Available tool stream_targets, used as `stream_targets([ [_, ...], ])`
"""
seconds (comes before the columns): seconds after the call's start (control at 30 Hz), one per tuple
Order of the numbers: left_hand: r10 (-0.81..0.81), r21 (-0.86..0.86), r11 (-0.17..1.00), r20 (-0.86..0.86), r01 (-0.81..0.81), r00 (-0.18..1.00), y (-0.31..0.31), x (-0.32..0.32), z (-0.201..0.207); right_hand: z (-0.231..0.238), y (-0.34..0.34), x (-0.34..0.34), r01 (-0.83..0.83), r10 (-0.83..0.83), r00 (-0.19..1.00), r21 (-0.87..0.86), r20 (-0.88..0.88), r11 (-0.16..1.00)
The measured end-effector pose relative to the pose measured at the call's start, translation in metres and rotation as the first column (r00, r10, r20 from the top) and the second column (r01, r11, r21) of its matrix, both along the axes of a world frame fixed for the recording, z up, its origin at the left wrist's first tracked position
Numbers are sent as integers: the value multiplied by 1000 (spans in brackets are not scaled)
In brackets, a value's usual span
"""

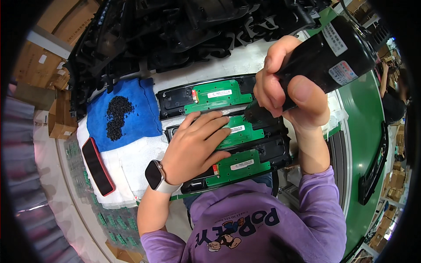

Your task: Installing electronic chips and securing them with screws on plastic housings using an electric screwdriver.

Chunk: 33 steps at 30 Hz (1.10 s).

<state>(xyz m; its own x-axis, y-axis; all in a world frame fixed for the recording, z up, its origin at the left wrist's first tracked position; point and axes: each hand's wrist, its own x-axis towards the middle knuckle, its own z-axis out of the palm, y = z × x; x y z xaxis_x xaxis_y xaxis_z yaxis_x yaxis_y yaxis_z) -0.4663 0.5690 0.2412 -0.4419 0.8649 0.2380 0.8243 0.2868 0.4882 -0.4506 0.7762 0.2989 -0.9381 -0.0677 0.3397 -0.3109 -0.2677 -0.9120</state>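
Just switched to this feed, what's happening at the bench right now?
A person is working on three black plastic housings, each carrying a green circuit board. The left hand lies flat on the middle circuit board, pressing it down. The right hand has its grip around a black electric screwdriver, whose tip meets the right end of that board. To the left, a pile of small black screws sits on a blue cloth, with a red-cased phone beside it.

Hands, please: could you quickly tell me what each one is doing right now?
Left hand: open, pressed flat on the middle green circuit board.
Right hand: closed around a black electric screwdriver.
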Motion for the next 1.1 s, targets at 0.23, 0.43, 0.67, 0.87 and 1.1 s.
stream_targets([
  [0.23,-4,-14,1000,13,4,1000,2,1,1,-1,-18,0,-3,5,1000,63,-28,998],
  [0.43,12,8,1000,-20,-11,1000,3,-1,3,-1,-19,0,-2,3,1000,19,-18,1000],
  [0.67,19,92,996,-77,-12,997,-2,4,1,-4,-7,3,-166,157,982,-81,-109,983],
  [0.87,701,343,709,-245,-617,670,-57,-37,3,5,18,-2,-252,186,949,-256,-254,933],
  [1.1,875,2,382,-323,-924,361,-110,-64,-15,5,14,-5,-205,151,955,-199,-254,958],
])
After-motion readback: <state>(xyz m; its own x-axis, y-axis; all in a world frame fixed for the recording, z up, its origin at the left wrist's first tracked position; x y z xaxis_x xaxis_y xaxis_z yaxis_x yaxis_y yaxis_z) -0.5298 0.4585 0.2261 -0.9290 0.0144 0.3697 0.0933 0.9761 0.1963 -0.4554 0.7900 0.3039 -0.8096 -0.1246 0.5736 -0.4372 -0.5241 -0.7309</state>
